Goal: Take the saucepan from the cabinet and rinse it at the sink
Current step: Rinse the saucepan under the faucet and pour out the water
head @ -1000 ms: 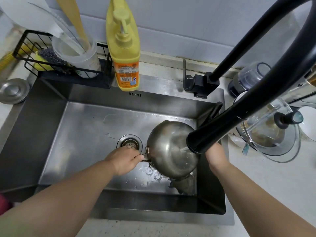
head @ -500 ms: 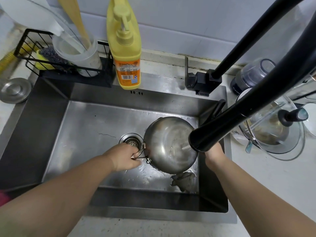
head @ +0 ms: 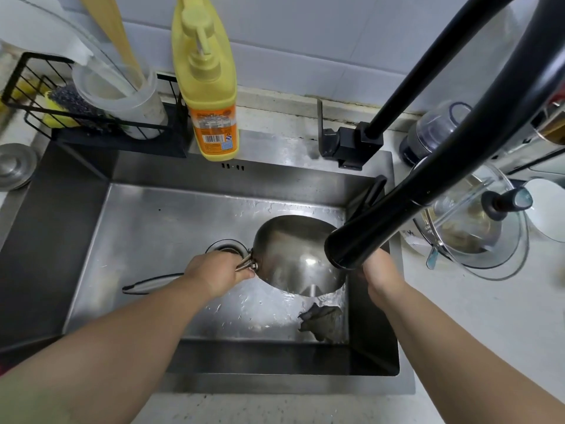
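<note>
A shiny steel saucepan (head: 293,255) is held tilted over the right half of the steel sink (head: 146,228), under the black faucet head (head: 360,240). My left hand (head: 218,272) grips its metal handle at the pan's left side. On the pan's right side, my right hand (head: 382,273) is partly hidden behind the faucet head, and its grasp cannot be made out. Water runs off the pan's lower edge onto the wet sink floor.
The drain (head: 226,246) lies just behind my left hand. A grey rag (head: 321,319) sits in the sink's front right corner. A yellow soap bottle (head: 208,84) and a black wire rack (head: 91,111) stand behind the sink. A glass lid (head: 477,228) rests right.
The pan has been turned and lifted a little toward the back of the sink, with both hands following it. More water now lies on the sink floor.
</note>
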